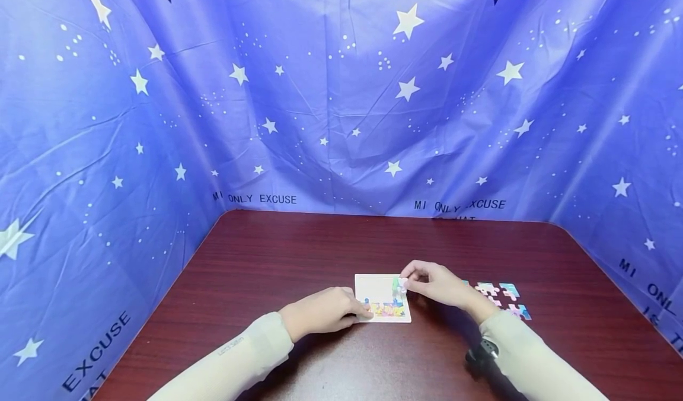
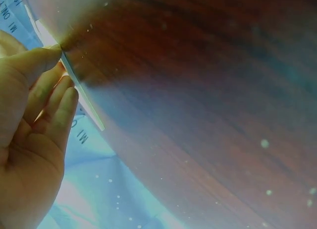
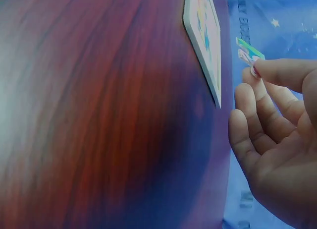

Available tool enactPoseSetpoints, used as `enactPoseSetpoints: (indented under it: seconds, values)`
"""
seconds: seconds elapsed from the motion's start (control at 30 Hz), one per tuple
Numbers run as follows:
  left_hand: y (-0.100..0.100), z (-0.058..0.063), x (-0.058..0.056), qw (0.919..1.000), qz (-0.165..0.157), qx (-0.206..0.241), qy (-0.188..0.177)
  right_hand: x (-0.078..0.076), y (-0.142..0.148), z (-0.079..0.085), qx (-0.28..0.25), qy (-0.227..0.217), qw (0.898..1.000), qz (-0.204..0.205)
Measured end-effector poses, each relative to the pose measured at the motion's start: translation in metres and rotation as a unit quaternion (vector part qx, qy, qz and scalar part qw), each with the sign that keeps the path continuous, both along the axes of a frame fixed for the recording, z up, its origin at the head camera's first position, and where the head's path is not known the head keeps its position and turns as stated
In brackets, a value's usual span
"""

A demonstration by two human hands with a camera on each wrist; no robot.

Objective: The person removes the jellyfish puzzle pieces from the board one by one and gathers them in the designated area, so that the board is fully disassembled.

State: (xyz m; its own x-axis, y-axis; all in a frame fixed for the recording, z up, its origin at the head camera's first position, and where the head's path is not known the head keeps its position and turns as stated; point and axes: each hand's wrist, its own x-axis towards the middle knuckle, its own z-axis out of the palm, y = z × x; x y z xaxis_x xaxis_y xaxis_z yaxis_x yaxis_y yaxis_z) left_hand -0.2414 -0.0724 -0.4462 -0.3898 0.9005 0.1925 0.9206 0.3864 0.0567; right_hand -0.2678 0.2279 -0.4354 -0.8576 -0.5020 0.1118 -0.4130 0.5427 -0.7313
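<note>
A white-framed puzzle board (image 1: 374, 283) lies on the table, its near part filled with colourful pieces and its far part bare white. My left hand (image 1: 326, 311) grips the board's near left corner; in the left wrist view the thumb (image 2: 47, 58) is at the board's edge (image 2: 89, 102). Over the board's right side, my right hand (image 1: 434, 283) pinches a green and pale puzzle piece (image 1: 399, 286) between thumb and forefinger. The right wrist view has this piece (image 3: 250, 53) raised above the board (image 3: 210, 65), the other fingers loosely bent.
Several loose puzzle pieces (image 1: 509, 291) lie to the right of the board, partly hidden by the right forearm. The dark red wooden table (image 1: 299, 252) is enclosed by a blue star-patterned cloth (image 1: 331, 92) at the back and sides. A black wrist device (image 1: 482, 353) sits at the right cuff.
</note>
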Motion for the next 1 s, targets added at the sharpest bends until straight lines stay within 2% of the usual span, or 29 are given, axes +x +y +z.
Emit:
enactPoseSetpoints:
  seconds: [0.43, 0.63, 0.9, 1.0]
  values:
    - [0.000, 0.000, 0.001, 0.9994, 0.020, -0.017, -0.022, 0.014, 0.068, 0.008, 0.020, -0.010, 1.000, -0.015]
    - [0.000, 0.001, 0.001, 0.9995, 0.020, -0.018, -0.019, 0.022, 0.097, 0.008, 0.019, -0.028, 0.999, -0.016]
    - [-0.001, -0.001, 0.001, 0.9997, 0.016, -0.014, -0.008, 0.027, 0.120, 0.002, 0.011, -0.064, 0.998, 0.004]
    - [-0.001, 0.000, 0.001, 0.9997, 0.017, -0.016, -0.009, 0.028, 0.123, 0.000, 0.022, -0.057, 0.998, 0.006]
